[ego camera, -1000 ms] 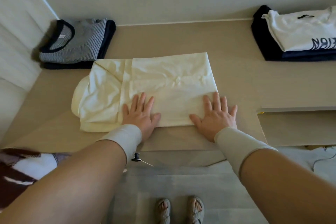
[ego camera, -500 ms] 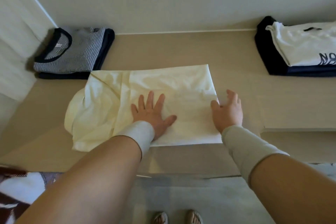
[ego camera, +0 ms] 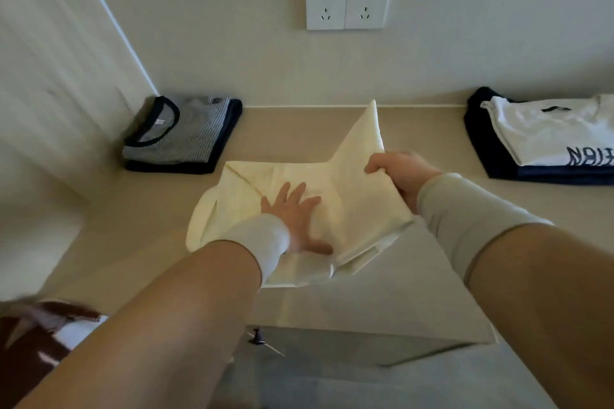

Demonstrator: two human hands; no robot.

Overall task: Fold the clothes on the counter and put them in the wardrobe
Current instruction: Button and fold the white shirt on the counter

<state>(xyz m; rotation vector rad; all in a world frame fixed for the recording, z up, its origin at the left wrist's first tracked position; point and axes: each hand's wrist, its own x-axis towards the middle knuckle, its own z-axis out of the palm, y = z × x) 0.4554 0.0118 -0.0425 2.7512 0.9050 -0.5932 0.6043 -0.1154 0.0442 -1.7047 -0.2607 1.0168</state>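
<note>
The left hand (ego camera: 292, 209) lies flat, fingers spread, pressing the cream garment (ego camera: 352, 206) onto the beige surface (ego camera: 299, 129). The right hand (ego camera: 398, 173) grips the garment's right edge, thumb on top, lifting that side so a corner stands up. Both wrists wear pale bands. At the back left sits a folded striped grey top (ego camera: 179, 131) on dark cloth. At the back right a folded white shirt (ego camera: 551, 129) lies on a navy one, its upside-down dark print only partly readable. Two white wall sockets (ego camera: 347, 5) sit above.
</note>
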